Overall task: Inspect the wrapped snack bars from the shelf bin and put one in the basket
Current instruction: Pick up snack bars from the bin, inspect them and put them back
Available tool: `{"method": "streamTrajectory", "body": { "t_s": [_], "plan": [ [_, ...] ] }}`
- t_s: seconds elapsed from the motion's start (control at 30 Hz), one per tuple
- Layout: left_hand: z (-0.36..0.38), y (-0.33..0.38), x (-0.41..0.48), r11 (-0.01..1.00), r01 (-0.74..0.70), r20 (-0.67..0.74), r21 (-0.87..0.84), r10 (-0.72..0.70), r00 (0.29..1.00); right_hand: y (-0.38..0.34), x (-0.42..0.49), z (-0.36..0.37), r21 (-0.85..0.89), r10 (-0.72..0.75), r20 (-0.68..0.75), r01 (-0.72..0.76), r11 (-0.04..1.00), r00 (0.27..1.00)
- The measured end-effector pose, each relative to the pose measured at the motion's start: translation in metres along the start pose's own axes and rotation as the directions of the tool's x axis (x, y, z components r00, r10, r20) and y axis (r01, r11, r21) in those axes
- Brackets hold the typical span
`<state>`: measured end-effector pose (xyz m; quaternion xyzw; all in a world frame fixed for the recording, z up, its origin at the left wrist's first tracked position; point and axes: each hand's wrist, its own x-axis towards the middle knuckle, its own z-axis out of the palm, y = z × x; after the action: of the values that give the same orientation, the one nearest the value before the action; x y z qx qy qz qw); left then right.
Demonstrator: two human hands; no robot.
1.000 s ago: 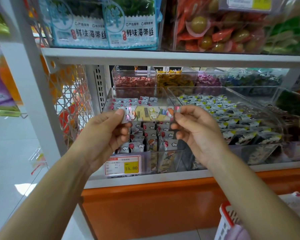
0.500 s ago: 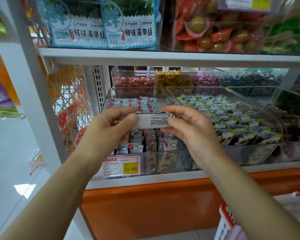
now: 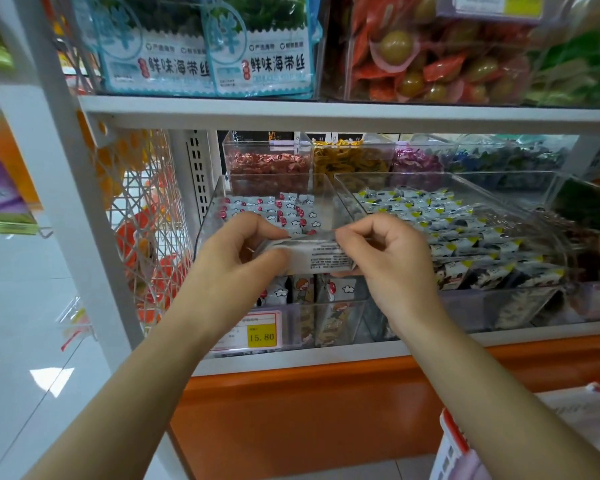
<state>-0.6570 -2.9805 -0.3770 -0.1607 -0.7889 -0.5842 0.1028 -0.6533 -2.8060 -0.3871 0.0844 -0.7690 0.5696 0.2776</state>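
Observation:
I hold one wrapped snack bar level in front of the shelf, its white printed back facing me. My left hand pinches its left end and my right hand pinches its right end. Behind it stands the clear shelf bin filled with several more bars in white wrappers with red and cloud prints. A red and white basket shows at the bottom right, partly cut off by the frame and my right forearm.
A second clear bin of yellow-marked packets stands to the right. A yellow price tag reads 15.80. Smaller candy bins line the back of the shelf. An upper shelf carries seaweed packs. A white wire rack hangs on the left.
I turned the bar over: its colourful front faced me a second ago, now the white text side does. Both hands have dropped slightly and stayed on its ends.

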Motion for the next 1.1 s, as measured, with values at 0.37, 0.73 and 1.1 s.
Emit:
{"method": "streamTrajectory", "body": {
  "t_s": [0.37, 0.73, 1.1],
  "plan": [
    [-0.003, -0.006, 0.007, 0.987, 0.127, -0.054, -0.100, -0.133, 0.990, -0.001, -0.003, 0.004, 0.017, 0.001, 0.046, -0.002, 1.000, 0.999],
    [0.002, -0.005, 0.003, 1.000, 0.019, -0.014, -0.009, -0.019, 1.000, 0.000, 0.003, -0.006, 0.315, 0.139, 0.199, -0.198, 0.928, 0.970],
    [0.023, -0.024, 0.018, 0.661, -0.131, 0.065, 0.739, 0.125, 0.990, 0.007, 0.012, -0.015, 0.168, 0.081, -0.138, -0.057, 0.984, 0.987]
  ]
}}
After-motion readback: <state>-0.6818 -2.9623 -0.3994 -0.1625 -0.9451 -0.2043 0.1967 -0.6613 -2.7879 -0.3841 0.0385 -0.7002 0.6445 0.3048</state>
